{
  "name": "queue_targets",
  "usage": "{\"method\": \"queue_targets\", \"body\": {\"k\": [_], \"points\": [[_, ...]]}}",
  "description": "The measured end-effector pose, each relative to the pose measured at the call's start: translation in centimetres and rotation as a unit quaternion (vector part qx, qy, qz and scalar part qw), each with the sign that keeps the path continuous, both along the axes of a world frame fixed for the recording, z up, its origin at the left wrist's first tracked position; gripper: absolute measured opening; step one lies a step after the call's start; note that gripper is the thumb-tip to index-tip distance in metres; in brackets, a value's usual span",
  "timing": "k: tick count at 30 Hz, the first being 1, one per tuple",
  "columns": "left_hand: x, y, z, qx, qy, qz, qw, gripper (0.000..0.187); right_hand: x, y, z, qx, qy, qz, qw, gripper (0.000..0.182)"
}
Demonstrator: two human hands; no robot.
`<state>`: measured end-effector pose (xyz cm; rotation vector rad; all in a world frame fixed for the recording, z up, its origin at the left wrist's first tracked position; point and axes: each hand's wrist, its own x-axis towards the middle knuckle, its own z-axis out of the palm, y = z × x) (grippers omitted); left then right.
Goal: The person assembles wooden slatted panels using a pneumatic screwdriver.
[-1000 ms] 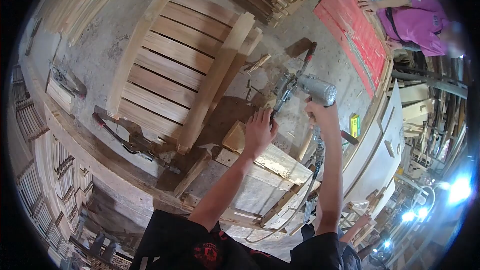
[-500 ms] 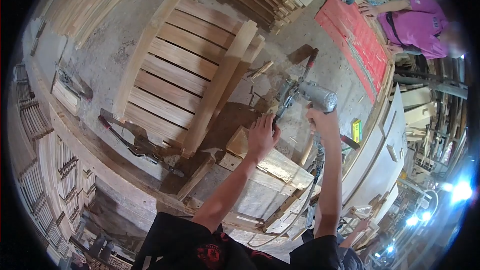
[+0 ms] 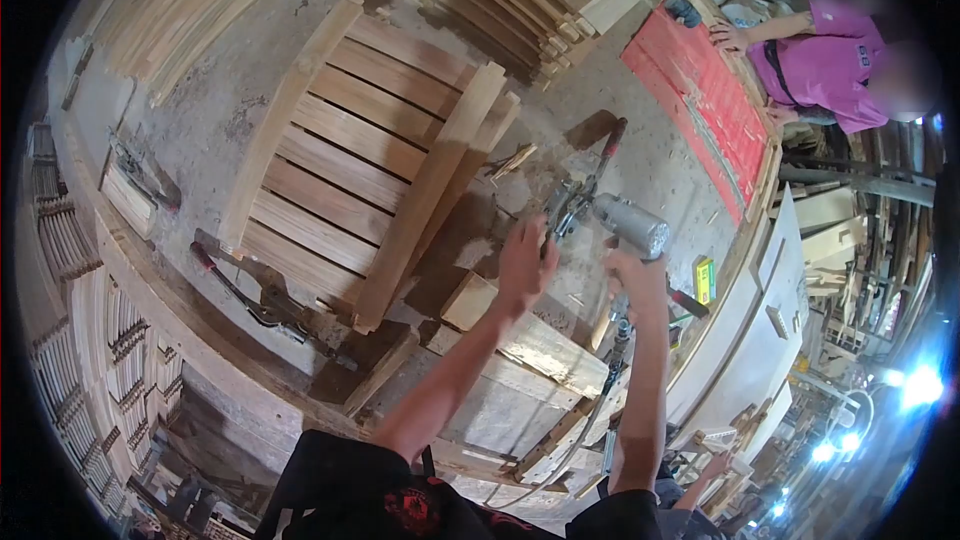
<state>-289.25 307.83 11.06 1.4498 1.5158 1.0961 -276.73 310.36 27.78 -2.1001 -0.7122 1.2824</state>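
Note:
My right hand [image 3: 640, 280] is wrapped round the handle of a silver air nailer [image 3: 632, 224], its hose trailing down toward me. Close to the nailer's front end, my left hand [image 3: 525, 265] has its fingers curled by a small dark part, slightly smeared; I cannot tell what it holds. A toggle clamp [image 3: 567, 208] with a red-tipped handle lies just beyond those fingers. Left of my hands rests a slatted wooden panel [image 3: 345, 165] with a rail along each side. A wooden block [image 3: 530, 335] sits under my forearms.
Another red-handled clamp [image 3: 250, 302] is at the bench's near left. Wooden strips [image 3: 215, 15] are stacked at the far left, with more slatted pieces [image 3: 520, 5] at the back. A red board [image 3: 700, 105] lies by a person in a purple shirt [image 3: 825, 65]. A yellow-green box [image 3: 704, 281] is at right.
The view has shifted slightly, so the bench items sit a little lower and further left. My left hand's fingers have shifted at the nailer's front; my right hand keeps its grip.

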Motion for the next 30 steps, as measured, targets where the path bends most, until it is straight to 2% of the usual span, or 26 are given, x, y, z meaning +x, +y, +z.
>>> {"method": "queue_targets", "body": {"k": [1, 4, 6, 9, 12, 15, 16, 19, 22, 25, 28, 30], "points": [[0.5, 2.3, 0.1, 0.024, -0.013, 0.010, 1.000, 0.033, -0.1, -0.3, 0.1, 0.016, -0.002, -0.010, 1.000, 0.026], [1.3, 8.2, -0.6, 0.039, 0.052, -0.123, 0.990, 0.025, 0.1, -0.9, 0.4, 0.058, -0.002, -0.036, 0.998, 0.023], [1.6, 10.7, -2.6, 0.079, 0.124, -0.236, 0.961, 0.023, 0.6, -1.3, 0.4, 0.081, 0.005, -0.050, 0.995, 0.024], [1.2, 12.4, -2.6, 0.128, 0.224, -0.304, 0.917, 0.015, 1.5, -1.9, 1.2, 0.070, 0.015, -0.054, 0.996, 0.027], [-0.1, 14.1, -0.9, 0.233, 0.391, -0.420, 0.785, 0.013, 1.5, -2.5, 2.6, 0.071, 0.007, -0.069, 0.995, 0.028], [0.8, 15.0, -1.7, 0.236, 0.319, -0.410, 0.821, 0.016, 2.1, -3.3, 2.4, 0.075, -0.002, -0.077, 0.994, 0.029], [1.6, 15.1, -2.0, 0.191, 0.351, -0.390, 0.830, 0.015, 2.0, -3.3, 2.5, 0.072, -0.002, -0.084, 0.994, 0.029], [2.5, 13.5, -1.5, 0.145, 0.335, -0.268, 0.892, 0.015, 2.6, -3.8, 2.0, 0.077, -0.010, -0.098, 0.992, 0.029], [2.6, 14.3, -1.3, 0.098, 0.345, -0.317, 0.878, 0.016, 3.6, -5.0, -0.1, 0.103, -0.016, -0.107, 0.989, 0.027], [0.8, 15.4, -0.5, 0.285, 0.286, -0.390, 0.827, 0.015, 3.3, -4.9, -0.5, 0.103, 0.018, -0.122, 0.987, 0.027], [1.9, 16.5, -1.5, 0.277, 0.416, -0.504, 0.705, 0.015, 3.1, -5.0, -0.8, 0.075, 0.034, -0.125, 0.989, 0.026], [2.0, 17.3, 1.5, 0.225, 0.465, -0.560, 0.648, 0.017, 3.1, -5.4, -2.0, 0.070, 0.014, -0.126, 0.989, 0.025]]}}
